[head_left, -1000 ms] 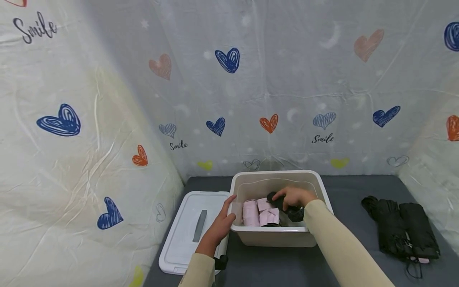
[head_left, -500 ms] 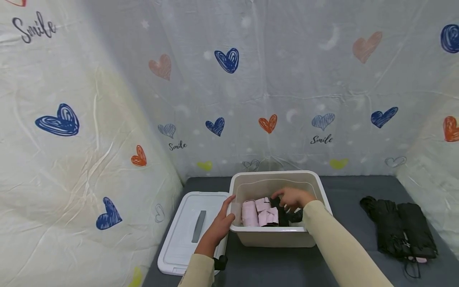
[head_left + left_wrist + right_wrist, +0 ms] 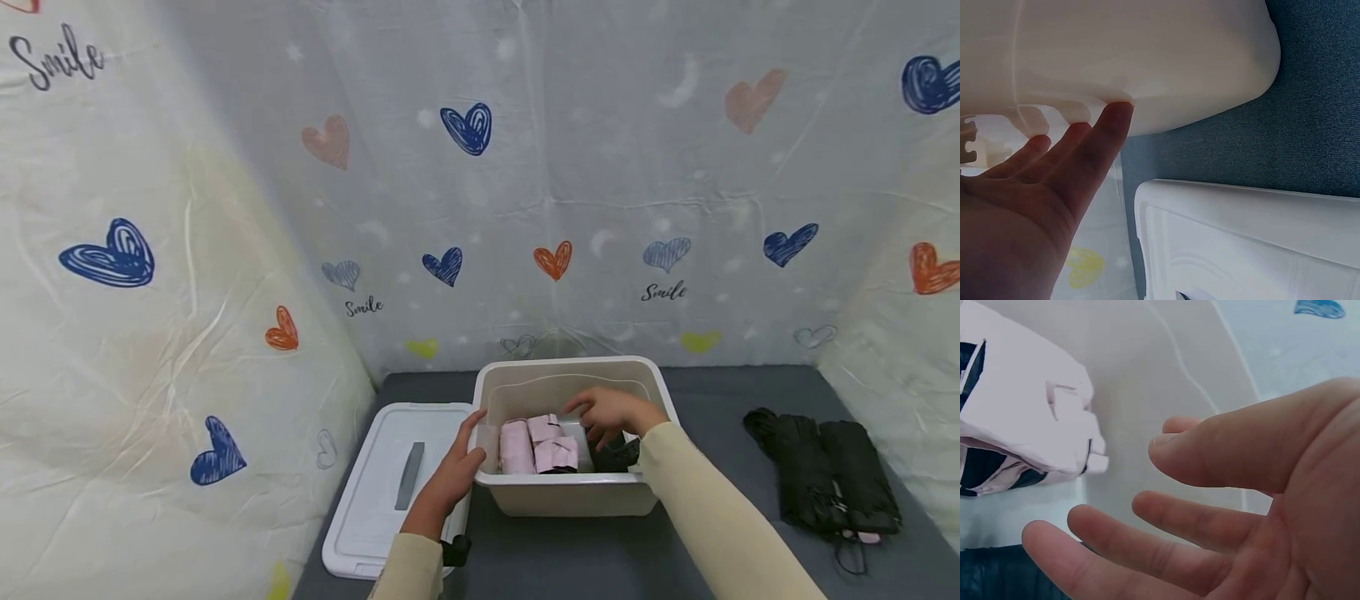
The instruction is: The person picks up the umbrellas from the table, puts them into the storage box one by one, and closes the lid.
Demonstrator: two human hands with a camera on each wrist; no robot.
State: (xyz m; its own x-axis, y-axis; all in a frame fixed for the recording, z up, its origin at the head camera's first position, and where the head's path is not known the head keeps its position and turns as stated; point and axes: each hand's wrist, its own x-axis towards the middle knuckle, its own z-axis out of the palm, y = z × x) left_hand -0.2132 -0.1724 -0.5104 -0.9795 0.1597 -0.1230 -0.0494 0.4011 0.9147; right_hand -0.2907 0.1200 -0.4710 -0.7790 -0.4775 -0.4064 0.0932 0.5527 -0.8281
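Observation:
A beige bin (image 3: 573, 498) stands at the back of the dark table. My left hand (image 3: 447, 479) rests on its left rim; in the left wrist view, straight fingertips (image 3: 1119, 112) touch the outer wall just under the rim. My right hand (image 3: 613, 412) reaches inside the bin, fingers spread and nothing between them. Below it lies a dark, loosely folded fabric bundle (image 3: 617, 455), partly hidden by the hand. Several rolled pink fabric bundles (image 3: 517, 447) with black lining fill the left side. In the right wrist view, one pink bundle (image 3: 1029, 394) lies beyond my fingertips.
A white lid (image 3: 375, 475) with a grey handle (image 3: 409, 477) lies left of the bin. Two black folded fabric bundles (image 3: 821, 471) with a cord lie on the right of the table (image 3: 562, 558). A heart-printed curtain (image 3: 495, 192) hangs behind and at both sides.
My right hand has let go of a black bundle in the bin. That black fabric now lies farther right, baring bin floor beside the pink bundles. The left hand stays on the rim.

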